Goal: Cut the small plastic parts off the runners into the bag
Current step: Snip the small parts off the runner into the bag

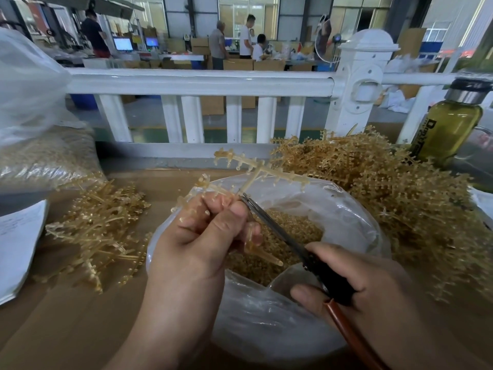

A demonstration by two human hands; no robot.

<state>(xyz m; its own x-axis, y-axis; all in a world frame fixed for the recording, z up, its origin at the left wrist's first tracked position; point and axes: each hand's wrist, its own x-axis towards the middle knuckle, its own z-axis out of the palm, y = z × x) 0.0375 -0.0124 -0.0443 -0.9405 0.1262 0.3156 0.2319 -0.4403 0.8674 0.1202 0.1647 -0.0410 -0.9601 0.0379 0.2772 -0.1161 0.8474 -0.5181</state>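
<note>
My left hand (205, 236) grips a translucent amber runner (256, 173) with small parts along its branches, held over the open clear plastic bag (354, 225). Loose cut parts (293, 236) fill the bottom of the bag. My right hand (357, 287) holds black-handled scissors (288, 241). The blade tips touch the runner just beside my left fingertips. The blades look nearly closed at the tip.
A big heap of uncut runners (386, 198) lies at the right, a smaller pile of runners (101, 231) at the left. A large bag of parts (45, 156) stands far left, papers (18, 244) below it. A bottle (450, 124) stands back right before a white railing (200, 82).
</note>
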